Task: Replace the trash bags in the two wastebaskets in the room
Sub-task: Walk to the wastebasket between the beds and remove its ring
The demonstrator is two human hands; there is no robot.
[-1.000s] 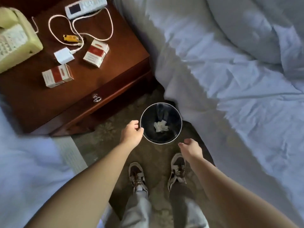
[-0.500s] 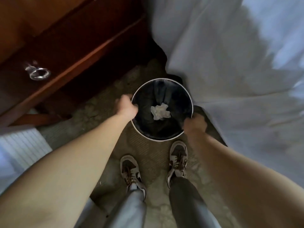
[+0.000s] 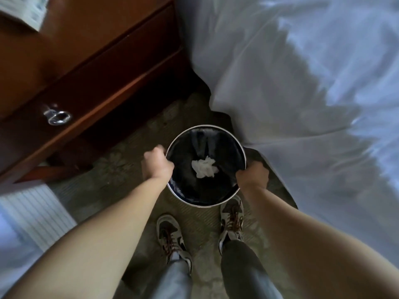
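While we stand over the wastebasket (image 3: 172, 188) on the carpet, our left hand (image 3: 156, 164) grips its left rim and our right hand (image 3: 253, 175) grips its right rim. A black trash bag (image 3: 183, 154) lines the wastebasket, with a crumpled tissue (image 3: 204, 170) at its bottom. The bed sheet (image 3: 291, 83) hangs just right of the wastebasket, and our shoes (image 3: 170, 236) are just below it.

We see a black trash bag (image 3: 185, 186) lining the silver-rimmed wastebasket (image 3: 206, 205), a white tissue (image 3: 205, 170), reddish-brown nightstand (image 3: 90, 67), white bedsheet (image 3: 302, 93), and floral beige carpet (image 3: 112, 169).
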